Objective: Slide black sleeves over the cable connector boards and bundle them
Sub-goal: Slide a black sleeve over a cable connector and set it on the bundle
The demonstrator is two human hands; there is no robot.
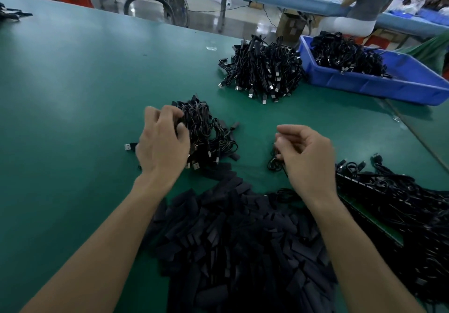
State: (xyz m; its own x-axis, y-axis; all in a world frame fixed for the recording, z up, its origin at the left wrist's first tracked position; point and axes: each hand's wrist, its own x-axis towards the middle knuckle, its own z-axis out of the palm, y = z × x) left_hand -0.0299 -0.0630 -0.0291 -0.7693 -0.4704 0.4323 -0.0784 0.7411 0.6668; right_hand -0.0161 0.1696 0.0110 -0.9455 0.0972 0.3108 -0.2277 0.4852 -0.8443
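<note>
Head view gives us the green table first, and on its near edge the broad heap of black sleeves, lying between our two forearms. To our right sprawls the loose mass of cables, with a green strip among them that may be connector boards; we cannot tell for sure. Farther off stands the blue bin, holding more cables, and just beside it the far pile with plug ends pointing toward us.

Nearer, the small bundle sits just beyond the sleeve heap. Our left hand is on its left flank, fingers curled into the strands and gripping them. Our right hand hovers well apart from the bundle, on its right, fingers bent inward and pinching a coiled cable that hangs below the knuckles toward the table.

We judge that this one cable is headed for the bundle. The bundle lies leftward and slightly away from the right fingertips, across a bare gap of table. The right hand carries the piece, while the left already steadies the target, so the crossing falls to the right.
</note>
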